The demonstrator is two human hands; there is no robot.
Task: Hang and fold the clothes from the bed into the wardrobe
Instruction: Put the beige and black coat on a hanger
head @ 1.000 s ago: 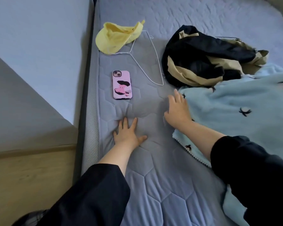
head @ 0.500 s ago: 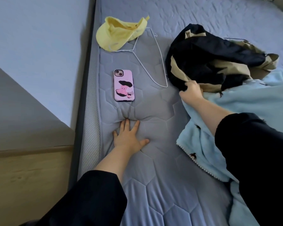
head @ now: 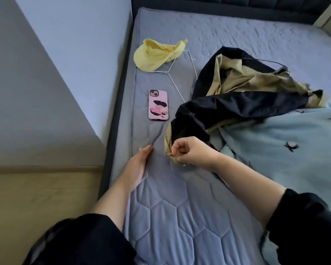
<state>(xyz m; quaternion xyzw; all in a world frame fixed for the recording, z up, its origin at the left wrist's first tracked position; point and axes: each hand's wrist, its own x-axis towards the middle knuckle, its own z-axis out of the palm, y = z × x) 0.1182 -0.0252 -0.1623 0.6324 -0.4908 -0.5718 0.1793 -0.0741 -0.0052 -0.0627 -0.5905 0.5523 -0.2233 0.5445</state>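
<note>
Gripping the black-and-tan garment (head: 237, 100) on the mattress (head: 180, 217).
The right hand (head: 191, 152) pinched its tan hem with curled fingers; the left hand (head: 138, 165) lay flat on the mattress, fingers straight.

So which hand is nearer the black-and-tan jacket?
Right. The right hand pinches the jacket at its edge; the left hand rests on the mattress beside it, not touching.

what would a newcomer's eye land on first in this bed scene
The right hand pinches the tan edge of a black and tan jacket bunched mid-bed, while the left hand rests straight-fingered on the grey quilted mattress. A pink phone lies near the left edge, with a yellow cap beyond it overlapping a wire hanger.
</note>
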